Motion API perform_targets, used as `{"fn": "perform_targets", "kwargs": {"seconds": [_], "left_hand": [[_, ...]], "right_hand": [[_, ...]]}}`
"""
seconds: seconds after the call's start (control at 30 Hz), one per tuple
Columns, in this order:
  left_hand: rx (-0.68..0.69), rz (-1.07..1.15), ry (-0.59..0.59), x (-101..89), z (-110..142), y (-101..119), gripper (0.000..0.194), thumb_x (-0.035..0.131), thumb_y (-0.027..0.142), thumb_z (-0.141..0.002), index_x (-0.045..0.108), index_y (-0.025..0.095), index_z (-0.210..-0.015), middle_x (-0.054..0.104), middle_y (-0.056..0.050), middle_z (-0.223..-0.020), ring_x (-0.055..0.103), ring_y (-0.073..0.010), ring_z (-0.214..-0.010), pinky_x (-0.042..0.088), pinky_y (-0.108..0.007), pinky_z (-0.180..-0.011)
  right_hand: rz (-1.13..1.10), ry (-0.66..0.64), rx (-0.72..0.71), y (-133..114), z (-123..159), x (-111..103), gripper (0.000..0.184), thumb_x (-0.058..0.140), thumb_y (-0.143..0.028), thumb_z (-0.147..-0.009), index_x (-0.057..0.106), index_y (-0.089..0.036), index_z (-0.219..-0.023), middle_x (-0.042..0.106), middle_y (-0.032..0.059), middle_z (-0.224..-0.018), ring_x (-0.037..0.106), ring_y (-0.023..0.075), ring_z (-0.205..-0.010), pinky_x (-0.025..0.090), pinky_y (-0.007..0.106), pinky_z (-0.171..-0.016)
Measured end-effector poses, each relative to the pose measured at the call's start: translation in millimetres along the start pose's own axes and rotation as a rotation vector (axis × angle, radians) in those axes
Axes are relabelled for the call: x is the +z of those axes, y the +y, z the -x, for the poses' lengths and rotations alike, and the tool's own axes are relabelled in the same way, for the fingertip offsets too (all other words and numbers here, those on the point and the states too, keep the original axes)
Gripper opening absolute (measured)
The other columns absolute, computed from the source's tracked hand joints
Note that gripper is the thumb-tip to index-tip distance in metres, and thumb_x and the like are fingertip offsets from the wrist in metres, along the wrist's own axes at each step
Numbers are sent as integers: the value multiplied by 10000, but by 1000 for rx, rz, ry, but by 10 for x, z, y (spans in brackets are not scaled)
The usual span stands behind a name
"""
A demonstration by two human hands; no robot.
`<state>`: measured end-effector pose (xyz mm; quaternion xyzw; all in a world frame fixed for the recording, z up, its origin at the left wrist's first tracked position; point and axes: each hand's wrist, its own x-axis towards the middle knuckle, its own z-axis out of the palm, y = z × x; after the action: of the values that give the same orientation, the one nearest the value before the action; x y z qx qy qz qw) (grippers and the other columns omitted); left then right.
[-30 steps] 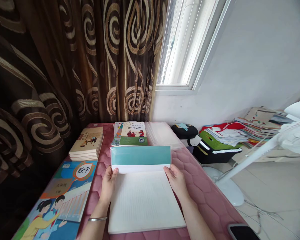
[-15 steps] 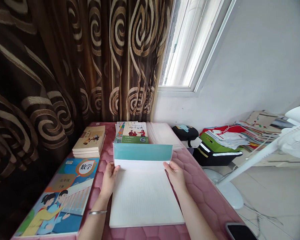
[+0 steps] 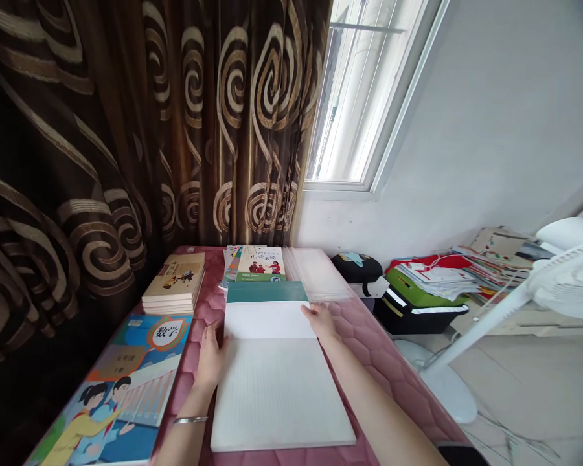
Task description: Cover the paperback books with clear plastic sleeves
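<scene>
Pinching the teal-and-white flap [image 3: 267, 317] between its fingers, the right hand [image 3: 323, 322] is at the open book [image 3: 282, 395]'s upper right; the left hand [image 3: 210, 357], fingers slightly parted, rests by its left edge. One blue book [image 3: 126, 388], marked "数学", lies left, below one tan stack [image 3: 175, 283].

Window [image 3: 350, 97]: bright daylight, panes nearly washed out
Curtain [image 3: 223, 129]: dark, left folds sunk in shadow
Wall [image 3: 490, 116]: soft grey light, dimmer toward upper right corner
Focus: pages slightly soft
Edges: wide-angle stretching
</scene>
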<state>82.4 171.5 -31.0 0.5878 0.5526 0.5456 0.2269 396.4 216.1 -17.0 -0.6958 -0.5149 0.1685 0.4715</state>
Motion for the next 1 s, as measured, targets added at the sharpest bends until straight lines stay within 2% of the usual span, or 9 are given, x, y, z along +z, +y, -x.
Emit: {"fn": "perform_targets", "kwargs": {"seconds": [0.1, 0.17, 0.3, 0.4, 0.53, 0.63, 0.77, 0.9, 1.0], "left_hand": [[74, -253, -38, 10, 96, 272, 316, 522, 165, -764, 606, 170, -1069, 569, -149, -1239, 508, -309, -1201, 407, -529, -998], [124, -484, -162, 39, 266, 538, 333, 473, 125, -812, 613, 181, -1109, 543, -152, -1302, 499, -309, -1213, 419, -532, -968], [464, -650, -650, 134, 828, 890, 361, 553, 232, -855, 598, 209, -1212, 581, -118, -1318, 501, -274, -1237, 415, -449, -1002], [719, -796, -832, 183, 1193, 831, 496, 583, 355, -865, 530, 218, -1338, 508, -137, -1421, 438, -330, -1310, 401, -509, -1000], [834, -928, -801, 219, 1360, 636, 649, 590, 450, -859, 414, 207, -1434, 437, -165, -1471, 419, -374, -1326, 402, -570, -978], [963, -986, -724, 267, 1401, 609, 507, 489, 349, -927, 456, 195, -1409, 508, -208, -1398, 500, -386, -1259, 448, -572, -887], [1108, -1054, -666, 299, 1425, 761, 441, 457, 236, -921, 533, 137, -1344, 596, -276, -1263, 598, -420, -1129, 479, -576, -776], [1123, -1034, -678, 195, 1396, 947, 437, 466, 210, -901, 546, 92, -1314, 638, -300, -1173, 662, -418, -1000, 514, -518, -677], [1069, -955, -687, 59, 1550, 898, 461, 505, 171, -870, 536, 153, -1330, 663, -266, -1147, 676, -389, -953, 522, -498, -655]], "right_hand": [[-10, -42, 22, 6, -25, 25, 376, 563, -535, -639, 433, -243, -442, 421, -54, -399, 417, 141, -455, 298, 264, -480], [-23, -56, 36, 9, -26, 33, 331, 550, -523, -638, 493, -240, -477, 467, -44, -418, 458, 153, -474, 314, 265, -487], [-38, -61, 60, 7, -23, 37, 322, 554, -509, -633, 488, -241, -467, 464, -42, -410, 476, 162, -474, 316, 271, -487], [-36, -61, 70, -4, -26, 30, 327, 558, -493, -633, 458, -243, -447, 447, -46, -404, 467, 159, -470, 298, 272, -485], [-26, -60, 73, -30, -14, 17, 324, 545, -480, -645, 447, -243, -448, 434, -49, -407, 448, 153, -463, 276, 272, -485], [-16, -59, 74, -55, 3, 9, 313, 544, -466, -651, 444, -244, -454, 428, -51, -409, 438, 151, -459, 267, 273, -486], [-2, -54, 80, -93, 4, -12, 308, 548, -460, -655, 439, -248, -459, 433, -49, -411, 437, 150, -458, 264, 269, -481], [12, -71, 84, -114, 72, -57, 323, 556, -459, -654, 425, -252, -443, 444, -39, -400, 444, 153, -451, 262, 267, -461], [19, -111, 89, -89, 285, -86, 337, 577, -419, -635, 397, -253, -403, 431, -35, -374, 418, 144, -416, 241, 270, -443]]}}
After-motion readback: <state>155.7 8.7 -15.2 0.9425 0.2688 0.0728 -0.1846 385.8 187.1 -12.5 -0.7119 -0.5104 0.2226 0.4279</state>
